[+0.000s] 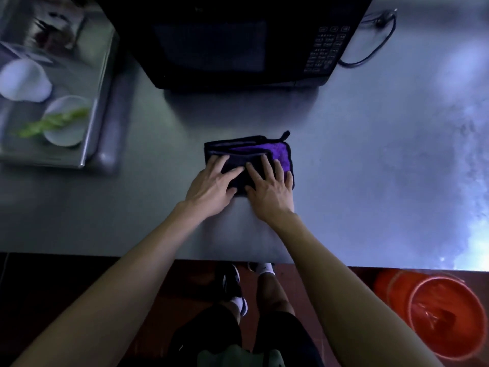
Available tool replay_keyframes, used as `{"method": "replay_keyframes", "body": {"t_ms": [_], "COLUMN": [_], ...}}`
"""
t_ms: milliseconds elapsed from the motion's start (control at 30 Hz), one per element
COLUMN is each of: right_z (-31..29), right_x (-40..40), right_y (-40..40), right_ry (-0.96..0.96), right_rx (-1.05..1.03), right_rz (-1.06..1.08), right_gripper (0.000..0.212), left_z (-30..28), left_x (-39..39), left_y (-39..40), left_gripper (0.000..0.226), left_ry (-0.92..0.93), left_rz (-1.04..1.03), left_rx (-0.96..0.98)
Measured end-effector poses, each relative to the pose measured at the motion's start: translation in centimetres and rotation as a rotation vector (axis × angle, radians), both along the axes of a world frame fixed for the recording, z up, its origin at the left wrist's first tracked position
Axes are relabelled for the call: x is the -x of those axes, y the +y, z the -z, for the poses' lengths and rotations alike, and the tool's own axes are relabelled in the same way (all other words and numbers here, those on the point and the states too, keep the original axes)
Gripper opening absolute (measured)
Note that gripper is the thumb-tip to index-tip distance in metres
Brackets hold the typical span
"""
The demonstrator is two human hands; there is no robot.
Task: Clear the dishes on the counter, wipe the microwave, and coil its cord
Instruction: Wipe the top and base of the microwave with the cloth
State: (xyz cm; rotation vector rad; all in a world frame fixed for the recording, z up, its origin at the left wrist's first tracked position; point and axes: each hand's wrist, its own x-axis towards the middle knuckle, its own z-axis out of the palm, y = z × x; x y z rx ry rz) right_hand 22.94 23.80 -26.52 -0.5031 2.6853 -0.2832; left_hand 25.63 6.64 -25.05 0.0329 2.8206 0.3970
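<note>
A folded purple cloth with black edging lies on the steel counter in front of the black microwave. My left hand and my right hand both press flat on the cloth's near half, fingers spread, side by side. The microwave's black cord loops loosely on the counter to its right. In the sink at the left sit a white bowl and a white plate with a green vegetable scrap across it.
An orange bucket stands on the floor at the lower right, below the counter's front edge. My legs and shoes show under the counter edge. The counter's right side glares with reflected light.
</note>
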Motion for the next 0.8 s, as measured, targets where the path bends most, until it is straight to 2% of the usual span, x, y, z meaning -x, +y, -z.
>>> {"method": "replay_keyframes", "body": {"t_ms": [233, 367, 500, 567, 667, 800], "right_z": [-1.2, -1.6, -1.7, -1.9, -2.8, -4.2], "right_x": [-8.1, -12.1, -14.8, -16.0, -17.6, -18.6], "right_y": [-0.1, 0.2, 1.5, 2.4, 4.0, 7.4], "right_ry": [0.044, 0.077, 0.04, 0.036, 0.028, 0.15], "right_rx": [-0.069, -0.125, -0.08, -0.03, 0.163, 0.363], "right_rz": [0.011, 0.045, 0.084, 0.12, 0.202, 0.336], "right_gripper": [0.056, 0.045, 0.043, 0.043, 0.043, 0.042], "left_z": [-0.4, -0.5, -0.4, -0.5, -1.2, -2.7], "left_x": [-7.7, -11.1, -13.6, -14.8, -15.8, -15.4], "left_y": [0.1, 1.9, 3.6, 4.2, 5.5, 8.4], "left_gripper": [0.067, 0.049, 0.04, 0.039, 0.045, 0.051], "left_ry": [0.035, 0.049, 0.049, 0.066, 0.105, 0.243], "left_rz": [0.043, 0.013, 0.028, 0.034, 0.014, 0.041], "left_rx": [0.026, -0.044, -0.057, -0.089, -0.151, -0.247]}}
